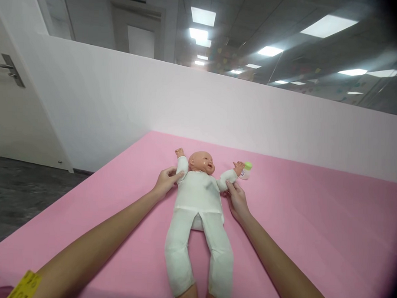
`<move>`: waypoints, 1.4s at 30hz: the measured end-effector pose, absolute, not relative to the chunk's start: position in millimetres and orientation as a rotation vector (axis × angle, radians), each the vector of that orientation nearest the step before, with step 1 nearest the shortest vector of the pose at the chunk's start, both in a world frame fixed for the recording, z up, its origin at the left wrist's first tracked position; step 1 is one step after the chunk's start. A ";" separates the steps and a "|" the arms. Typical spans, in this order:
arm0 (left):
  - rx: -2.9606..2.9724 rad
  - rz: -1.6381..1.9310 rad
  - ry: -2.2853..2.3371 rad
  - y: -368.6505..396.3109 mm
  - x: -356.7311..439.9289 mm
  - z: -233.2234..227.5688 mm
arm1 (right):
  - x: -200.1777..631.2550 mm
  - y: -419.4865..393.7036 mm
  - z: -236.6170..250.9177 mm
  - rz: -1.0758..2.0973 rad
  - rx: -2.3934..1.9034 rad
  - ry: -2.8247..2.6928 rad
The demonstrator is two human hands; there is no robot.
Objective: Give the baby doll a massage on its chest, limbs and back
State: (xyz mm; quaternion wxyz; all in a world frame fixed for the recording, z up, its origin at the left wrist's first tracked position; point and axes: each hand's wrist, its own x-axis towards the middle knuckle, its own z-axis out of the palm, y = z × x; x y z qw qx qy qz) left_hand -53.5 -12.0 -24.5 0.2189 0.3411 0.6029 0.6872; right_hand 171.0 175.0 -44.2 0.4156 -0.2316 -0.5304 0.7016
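The doll (198,201) lies face-up mid-counter (313,222). Left hand (166,180) grips its sleeve; right hand (237,200) pinches the other arm, beside a small bottle (246,170). Positioning seems underway; steady, gentle handling needed.

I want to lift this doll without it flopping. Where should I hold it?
Probably the torso, under both armpits, coming from either side. The baby doll lies face up, arms spread; the left hand and right hand already hold its sleeves there.

we count one doll (198,197) in white romper, one small bottle (246,170) with green cap, one pink mat (313,222), two hands on doll: left hand (165,181), right hand (237,200), one door handle (7,67)
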 end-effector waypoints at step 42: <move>0.929 1.891 1.568 -14.1 -49.5 -20.7 | 170.0 181.9 -48.1 1.770 -0.635 -1.261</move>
